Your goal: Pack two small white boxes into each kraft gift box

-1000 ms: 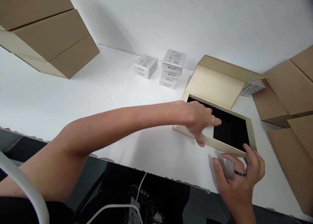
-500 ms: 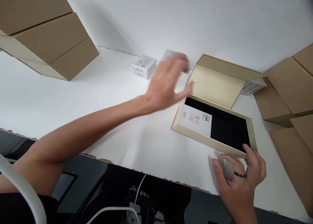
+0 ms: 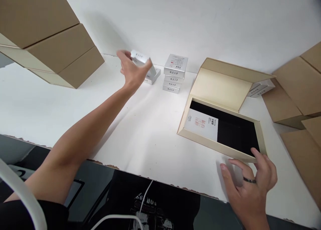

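My left hand reaches to the back of the white table and grips a small silver box, tilted up off another silver box lying beneath it. Just right stands a stack of several silver boxes. An open beige gift box with a black lining lies at the right, its lid raised; a white printed card rests in its left end. My right hand, wearing a dark ring, has its fingers spread against the box's near right corner.
Stacked brown cartons stand at the back left. Flat brown cartons lie along the right edge. More silver boxes sit behind the raised lid. A white cable hangs below the table's near edge.
My left hand left the card in the gift box, swung up and left to the silver boxes and closed on one, lifting it. My right hand stayed at the box corner.
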The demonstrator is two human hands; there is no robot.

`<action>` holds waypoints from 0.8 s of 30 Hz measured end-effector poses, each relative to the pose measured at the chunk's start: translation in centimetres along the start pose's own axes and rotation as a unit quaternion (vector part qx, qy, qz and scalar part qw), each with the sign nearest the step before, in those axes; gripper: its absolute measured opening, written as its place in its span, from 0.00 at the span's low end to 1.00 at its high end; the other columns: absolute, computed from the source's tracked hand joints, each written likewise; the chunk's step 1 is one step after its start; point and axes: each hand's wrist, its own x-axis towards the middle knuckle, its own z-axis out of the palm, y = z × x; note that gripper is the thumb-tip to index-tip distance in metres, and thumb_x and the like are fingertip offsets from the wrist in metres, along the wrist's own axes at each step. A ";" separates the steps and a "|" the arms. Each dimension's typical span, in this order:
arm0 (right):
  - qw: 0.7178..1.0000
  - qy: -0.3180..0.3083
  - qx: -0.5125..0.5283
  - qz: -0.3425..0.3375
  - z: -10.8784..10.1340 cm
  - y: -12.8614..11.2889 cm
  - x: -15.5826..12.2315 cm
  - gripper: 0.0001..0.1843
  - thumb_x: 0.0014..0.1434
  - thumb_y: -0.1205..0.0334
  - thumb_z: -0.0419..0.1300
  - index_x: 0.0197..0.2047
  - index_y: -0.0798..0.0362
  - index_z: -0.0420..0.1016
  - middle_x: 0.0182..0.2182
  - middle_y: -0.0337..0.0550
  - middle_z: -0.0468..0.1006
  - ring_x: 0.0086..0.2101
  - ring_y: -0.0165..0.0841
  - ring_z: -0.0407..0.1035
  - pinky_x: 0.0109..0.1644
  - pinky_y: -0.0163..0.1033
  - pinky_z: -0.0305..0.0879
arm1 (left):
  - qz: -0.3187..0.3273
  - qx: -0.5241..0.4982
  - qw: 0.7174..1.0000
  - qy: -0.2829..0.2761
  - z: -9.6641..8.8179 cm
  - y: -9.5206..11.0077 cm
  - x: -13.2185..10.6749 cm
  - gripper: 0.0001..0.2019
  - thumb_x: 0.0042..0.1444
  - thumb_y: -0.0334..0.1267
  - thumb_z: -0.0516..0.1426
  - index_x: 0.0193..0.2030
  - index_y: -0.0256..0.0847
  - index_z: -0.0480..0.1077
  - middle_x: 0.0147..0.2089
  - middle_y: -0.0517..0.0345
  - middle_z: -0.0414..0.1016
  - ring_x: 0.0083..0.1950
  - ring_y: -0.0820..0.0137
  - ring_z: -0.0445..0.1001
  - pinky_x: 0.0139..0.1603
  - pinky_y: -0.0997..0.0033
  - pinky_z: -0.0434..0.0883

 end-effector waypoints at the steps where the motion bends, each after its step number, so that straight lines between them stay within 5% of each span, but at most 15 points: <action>1: 1.000 -0.002 0.000 0.006 0.0 0.0 -0.1 0.12 0.67 0.54 0.67 0.44 0.55 0.77 0.69 0.64 0.63 0.71 0.60 0.53 0.68 0.72 0.58 | 0.037 -0.030 0.999 0.001 -0.5 0.9 -0.1 0.29 0.58 0.39 0.70 0.48 0.48 0.50 0.54 0.57 0.60 0.56 0.66 0.65 0.64 0.53 0.64; 3: 1.000 -0.005 -0.002 0.012 0.0 0.1 -0.2 0.12 0.67 0.53 0.67 0.44 0.54 0.77 0.68 0.63 0.63 0.71 0.60 0.53 0.67 0.72 0.59 | 0.116 -0.079 0.990 -0.033 -1.7 3.2 -0.8 0.29 0.59 0.42 0.70 0.50 0.50 0.52 0.54 0.58 0.61 0.55 0.67 0.66 0.60 0.55 0.68; 7: 1.000 -0.001 -0.005 0.002 0.0 0.3 -0.2 0.13 0.66 0.54 0.66 0.43 0.55 0.76 0.68 0.63 0.63 0.71 0.61 0.53 0.68 0.72 0.58 | 0.267 -0.036 0.938 -0.218 -3.5 8.4 -5.1 0.35 0.51 0.51 0.74 0.56 0.52 0.58 0.51 0.56 0.67 0.63 0.53 0.71 0.58 0.52 0.72; 13: 1.000 0.011 0.004 -0.005 0.0 0.3 0.1 0.09 0.65 0.56 0.67 0.46 0.50 0.77 0.69 0.56 0.63 0.71 0.58 0.54 0.69 0.73 0.56 | 0.518 -0.009 0.731 -0.443 -2.5 13.1 -12.4 0.30 0.56 0.38 0.71 0.61 0.50 0.63 0.56 0.57 0.74 0.61 0.54 0.76 0.65 0.50 0.66; 17: 1.000 0.019 0.008 -0.010 0.0 0.4 0.0 0.12 0.61 0.58 0.71 0.47 0.45 0.77 0.70 0.51 0.64 0.71 0.58 0.56 0.69 0.71 0.59 | 0.505 0.069 0.693 -0.510 -1.6 13.1 -12.2 0.38 0.49 0.45 0.75 0.62 0.46 0.63 0.65 0.47 0.72 0.62 0.49 0.72 0.67 0.46 0.62; 20: 1.000 0.002 0.010 -0.003 0.0 0.2 0.1 0.11 0.64 0.58 0.69 0.47 0.49 0.75 0.70 0.57 0.62 0.71 0.59 0.54 0.68 0.74 0.58 | 0.439 0.141 0.689 -0.560 -1.6 12.3 -10.5 0.36 0.48 0.53 0.74 0.59 0.47 0.66 0.54 0.50 0.78 0.57 0.49 0.73 0.60 0.50 0.67; 24: 1.000 -0.023 0.012 0.009 -0.3 -0.3 0.3 0.10 0.67 0.57 0.66 0.46 0.54 0.72 0.70 0.61 0.59 0.71 0.59 0.51 0.69 0.73 0.55 | 0.381 0.145 0.706 -0.579 -2.2 11.1 -8.6 0.35 0.44 0.50 0.74 0.57 0.49 0.67 0.46 0.55 0.78 0.48 0.54 0.76 0.49 0.59 0.70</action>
